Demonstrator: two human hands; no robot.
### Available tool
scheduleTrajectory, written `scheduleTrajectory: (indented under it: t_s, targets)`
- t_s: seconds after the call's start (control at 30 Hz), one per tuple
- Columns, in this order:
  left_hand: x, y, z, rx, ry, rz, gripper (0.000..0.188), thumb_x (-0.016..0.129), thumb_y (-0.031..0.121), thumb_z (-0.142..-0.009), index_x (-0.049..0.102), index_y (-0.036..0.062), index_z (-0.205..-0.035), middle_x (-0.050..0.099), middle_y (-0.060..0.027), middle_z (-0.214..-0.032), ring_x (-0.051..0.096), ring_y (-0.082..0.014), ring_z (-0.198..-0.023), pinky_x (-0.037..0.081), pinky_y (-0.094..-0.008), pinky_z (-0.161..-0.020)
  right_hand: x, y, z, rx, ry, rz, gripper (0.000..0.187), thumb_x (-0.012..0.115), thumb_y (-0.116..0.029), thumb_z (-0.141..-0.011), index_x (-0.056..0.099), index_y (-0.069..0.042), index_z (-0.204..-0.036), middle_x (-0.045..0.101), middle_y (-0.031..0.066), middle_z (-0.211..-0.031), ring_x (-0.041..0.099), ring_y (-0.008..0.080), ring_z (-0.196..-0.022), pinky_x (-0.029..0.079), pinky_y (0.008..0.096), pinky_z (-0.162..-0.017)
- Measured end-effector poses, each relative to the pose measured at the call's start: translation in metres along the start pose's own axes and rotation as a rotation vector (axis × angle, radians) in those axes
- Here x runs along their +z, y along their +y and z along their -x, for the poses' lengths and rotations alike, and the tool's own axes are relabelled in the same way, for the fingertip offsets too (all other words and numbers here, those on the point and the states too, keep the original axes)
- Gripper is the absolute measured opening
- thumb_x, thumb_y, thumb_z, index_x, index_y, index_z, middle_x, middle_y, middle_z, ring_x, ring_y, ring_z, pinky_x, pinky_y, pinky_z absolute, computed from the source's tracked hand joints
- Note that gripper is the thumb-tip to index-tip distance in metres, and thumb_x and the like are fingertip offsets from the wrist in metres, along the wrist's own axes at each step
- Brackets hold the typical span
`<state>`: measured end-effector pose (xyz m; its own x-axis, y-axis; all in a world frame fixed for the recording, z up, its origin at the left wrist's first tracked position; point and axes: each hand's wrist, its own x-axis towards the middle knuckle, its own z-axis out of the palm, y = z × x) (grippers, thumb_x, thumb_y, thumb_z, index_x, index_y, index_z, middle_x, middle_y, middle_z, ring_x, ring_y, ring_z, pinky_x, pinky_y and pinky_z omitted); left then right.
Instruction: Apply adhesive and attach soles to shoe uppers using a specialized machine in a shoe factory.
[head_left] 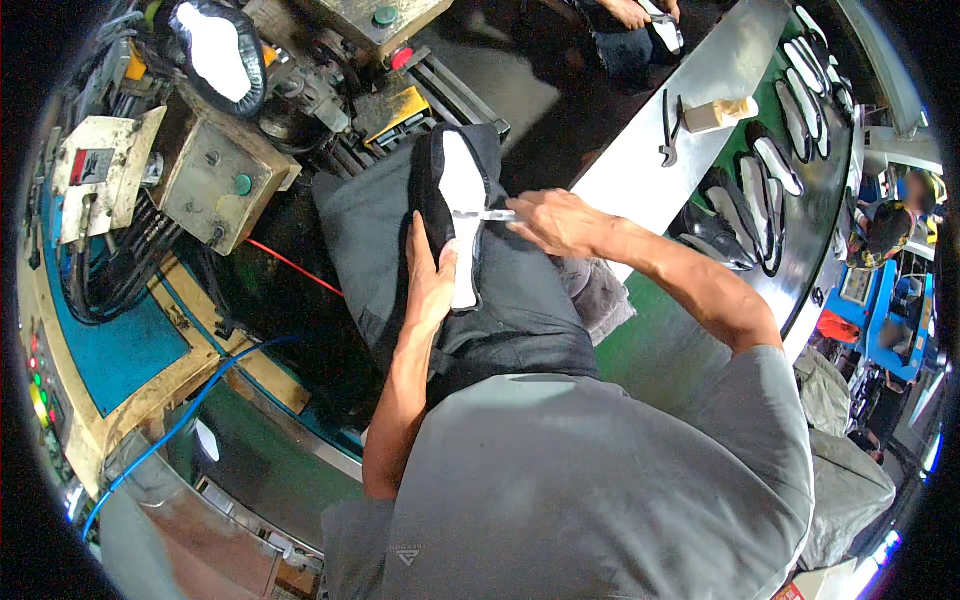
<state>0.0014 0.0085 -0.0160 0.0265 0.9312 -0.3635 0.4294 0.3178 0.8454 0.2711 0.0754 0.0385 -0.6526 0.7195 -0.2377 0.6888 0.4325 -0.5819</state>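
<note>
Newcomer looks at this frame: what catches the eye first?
The black shoe near the centre, its bottom bright white, is held in the left hand; the right hand holds a pale tool over it. Next, several white-bottomed shoes on a dark shiny surface at right, then a boxy metal housing, upper left.

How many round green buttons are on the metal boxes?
2: one green button on the left box, another green button on the box at the top edge. Others may be hidden on unseen sides.
</note>
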Motion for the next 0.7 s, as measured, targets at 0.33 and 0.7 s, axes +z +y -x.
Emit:
scheduleTrajectory:
  t_s: [0.33, 0.7]
  targets:
    - [-0.007, -0.005, -0.011, 0.115, -0.044, -0.112, 0.083, 0.067, 0.016, -0.106, 0.018, -0.0009, -0.171, 0.033, -0.0348, -0.169, 0.034, -0.0483, -0.157, 0.028, -0.0501, -0.13, 0.016, 0.015, -0.01, 0.033, 0.1, 0.095, 0.044, 0.056, -0.041, -0.112, 0.061, -0.001, -0.093, 0.069, 0.02, -0.073, 0.073, 0.0456, -0.075, 0.06, 0.0549, -0.067]
    - [0.012, 0.01, -0.044, 0.157, 0.042, -0.173, 0.074, 0.062, 0.034, -0.109, 0.033, -0.0074, -0.162, 0.042, -0.037, -0.159, 0.041, -0.0523, -0.149, 0.034, -0.0544, -0.126, 0.014, 0.023, -0.015, 0.018, 0.229, -0.09, 0.041, 0.053, -0.037, -0.113, 0.065, 0.001, -0.106, 0.073, 0.027, -0.098, 0.072, 0.0493, -0.098, 0.058, 0.0589, -0.085]
